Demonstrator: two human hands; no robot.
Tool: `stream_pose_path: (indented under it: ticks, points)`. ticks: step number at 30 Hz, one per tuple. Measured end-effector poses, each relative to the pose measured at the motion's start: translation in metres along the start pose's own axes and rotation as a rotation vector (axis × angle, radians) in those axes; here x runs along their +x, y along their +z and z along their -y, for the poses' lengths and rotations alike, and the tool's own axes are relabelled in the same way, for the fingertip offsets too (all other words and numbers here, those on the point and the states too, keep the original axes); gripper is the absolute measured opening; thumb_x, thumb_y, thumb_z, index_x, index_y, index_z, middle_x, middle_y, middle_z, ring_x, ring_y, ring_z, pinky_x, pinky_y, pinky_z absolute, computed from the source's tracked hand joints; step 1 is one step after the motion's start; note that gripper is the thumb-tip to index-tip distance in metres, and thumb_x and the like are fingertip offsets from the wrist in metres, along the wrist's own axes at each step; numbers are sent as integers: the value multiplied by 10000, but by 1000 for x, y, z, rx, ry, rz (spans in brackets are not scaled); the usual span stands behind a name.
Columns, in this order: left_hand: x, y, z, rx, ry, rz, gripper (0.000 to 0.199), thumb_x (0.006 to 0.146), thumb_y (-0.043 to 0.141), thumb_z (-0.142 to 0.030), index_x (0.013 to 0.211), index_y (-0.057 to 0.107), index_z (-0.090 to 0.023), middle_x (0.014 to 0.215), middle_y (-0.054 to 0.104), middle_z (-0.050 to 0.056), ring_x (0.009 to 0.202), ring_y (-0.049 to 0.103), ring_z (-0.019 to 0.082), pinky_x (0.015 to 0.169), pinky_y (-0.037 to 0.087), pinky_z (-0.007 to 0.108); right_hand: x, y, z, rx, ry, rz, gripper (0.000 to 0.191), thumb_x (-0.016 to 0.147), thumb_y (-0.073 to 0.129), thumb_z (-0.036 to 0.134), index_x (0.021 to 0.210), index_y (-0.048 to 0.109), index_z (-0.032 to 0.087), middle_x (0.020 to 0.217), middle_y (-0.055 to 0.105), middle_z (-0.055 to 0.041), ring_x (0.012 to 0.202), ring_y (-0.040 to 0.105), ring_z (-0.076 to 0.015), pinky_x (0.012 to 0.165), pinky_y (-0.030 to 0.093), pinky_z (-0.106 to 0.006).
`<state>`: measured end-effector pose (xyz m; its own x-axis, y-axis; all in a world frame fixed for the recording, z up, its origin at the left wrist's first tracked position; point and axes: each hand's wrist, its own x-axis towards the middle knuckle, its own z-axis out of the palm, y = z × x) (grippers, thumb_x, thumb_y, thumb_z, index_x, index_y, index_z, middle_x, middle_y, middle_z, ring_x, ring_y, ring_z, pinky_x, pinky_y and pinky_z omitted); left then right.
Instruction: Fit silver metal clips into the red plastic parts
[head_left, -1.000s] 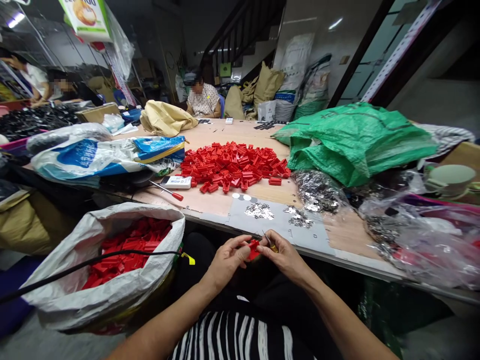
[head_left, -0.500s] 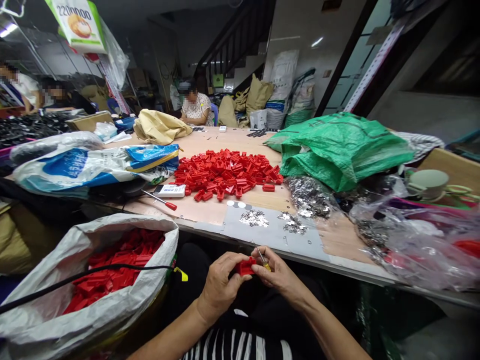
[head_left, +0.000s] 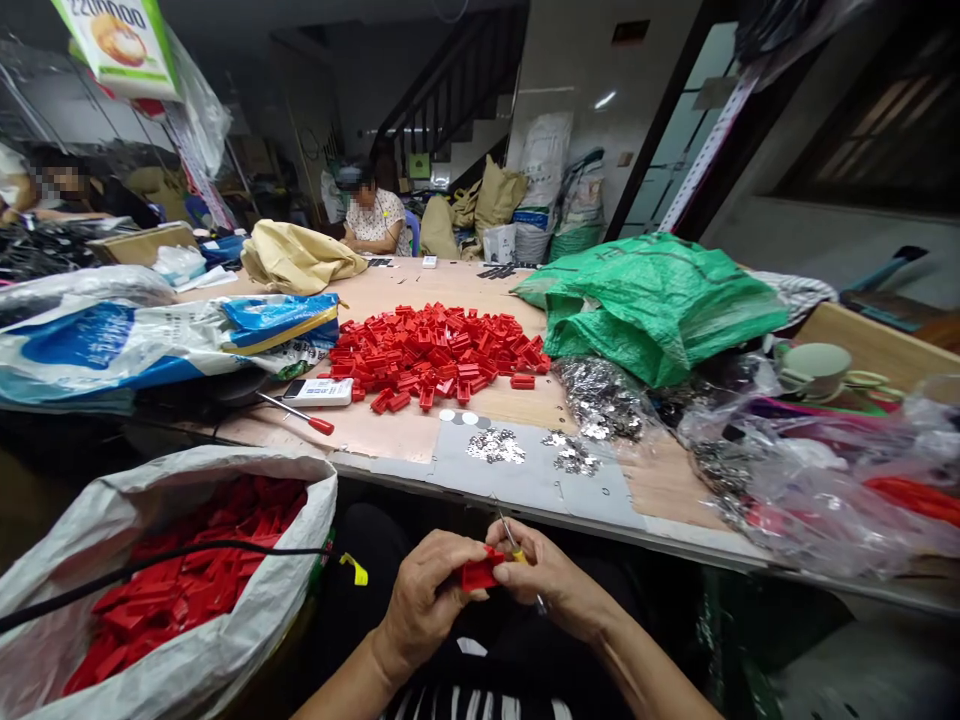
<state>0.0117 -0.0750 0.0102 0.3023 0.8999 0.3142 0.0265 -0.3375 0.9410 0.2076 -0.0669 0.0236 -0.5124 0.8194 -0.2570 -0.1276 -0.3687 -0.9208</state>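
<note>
Over my lap, my left hand [head_left: 431, 590] grips a small red plastic piece [head_left: 480, 572] between thumb and fingers. My right hand [head_left: 547, 580] touches the same piece from the right and holds a thin metal tool with a yellow handle [head_left: 518, 553], its tip pointing up and left. On the table beyond lies a heap of red pieces [head_left: 442, 350]. Small silvery metal parts [head_left: 496, 446] rest in two little piles on a grey sheet [head_left: 525, 482] near the table edge.
An open white sack [head_left: 300, 480] of red pieces stands at the left, crossed by a black cable [head_left: 187, 548]. A red-handled screwdriver [head_left: 320, 425] lies by a white box [head_left: 319, 392]. Green bag [head_left: 660, 300] and plastic bags [head_left: 817, 500] lie right. A person [head_left: 375, 220] sits across.
The camera view has turned a little to the right, so the table things appear further left. Both hands still hold the red piece and the tool, slightly lower in view.
</note>
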Motion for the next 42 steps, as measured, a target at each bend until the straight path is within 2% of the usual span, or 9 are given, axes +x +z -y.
stream_pose_path:
  ticks: [3, 5, 7, 10, 13, 19, 25, 35, 42]
  points:
    - [4, 1, 5, -98, -166, -107, 253, 734, 726, -260, 987, 719, -240, 984, 718, 70, 929, 639, 239, 858, 490, 336, 9, -16, 12, -260, -26, -18, 377, 728, 690, 454, 978, 552, 209, 816, 556, 15, 578, 420, -80, 493, 304, -198]
    - [7, 2, 6, -199, -269, -156, 271, 725, 733, -286, 988, 707, -223, 988, 718, 58, 917, 653, 225, 850, 501, 310, 18, -34, 22, -568, -119, -216, 266, 804, 600, 409, 966, 577, 199, 922, 613, -28, 709, 525, -135, 598, 411, -249]
    - [9, 2, 5, -284, -340, -176, 310, 715, 741, -293, 1011, 695, -213, 983, 727, 49, 910, 664, 213, 857, 504, 294, 28, -55, 31, -955, -188, -482, 155, 850, 519, 311, 919, 594, 194, 929, 643, -47, 825, 565, -179, 737, 436, -309]
    - [11, 3, 4, -360, -393, -192, 358, 709, 746, -295, 1049, 682, -206, 979, 736, 48, 909, 668, 199, 863, 503, 278, 42, -79, 39, -1238, -174, -628, 135, 851, 476, 211, 891, 603, 191, 934, 656, -60, 869, 581, -197, 801, 418, -324]
    - [12, 3, 4, -410, -423, -211, 391, 705, 750, -309, 1072, 675, -194, 994, 737, 60, 926, 667, 204, 873, 502, 288, 54, -89, 41, -1280, -144, -641, 141, 854, 474, 195, 892, 610, 194, 940, 658, -63, 868, 586, -198, 782, 408, -307]
    - [13, 3, 8, -453, -460, -246, 415, 683, 766, -315, 1066, 680, -180, 980, 741, 68, 926, 669, 213, 873, 505, 299, 68, -87, 44, -1365, -74, -701, 127, 861, 492, 206, 836, 616, 196, 886, 653, -67, 840, 572, -206, 717, 362, -289]
    - [11, 3, 17, -487, -458, -231, 413, 699, 756, -298, 1084, 668, -176, 1002, 739, 70, 941, 668, 205, 889, 497, 291, 70, -90, 48, -1347, -30, -681, 115, 843, 506, 214, 769, 593, 202, 784, 648, -42, 733, 568, -183, 617, 325, -261]
    - [11, 6, 17, -486, -462, -221, 397, 728, 737, -294, 1100, 652, -186, 1023, 731, 62, 947, 660, 195, 901, 493, 300, 67, -91, 48, -1323, -51, -650, 111, 862, 470, 205, 815, 570, 197, 851, 652, -47, 790, 570, -180, 671, 350, -260]
    - [8, 7, 20, -498, -465, -238, 419, 715, 746, -299, 1105, 652, -177, 1015, 732, 73, 930, 663, 199, 868, 504, 298, 68, -87, 45, -1338, -53, -647, 64, 823, 556, 249, 782, 582, 206, 831, 634, -34, 772, 549, -180, 646, 330, -260]
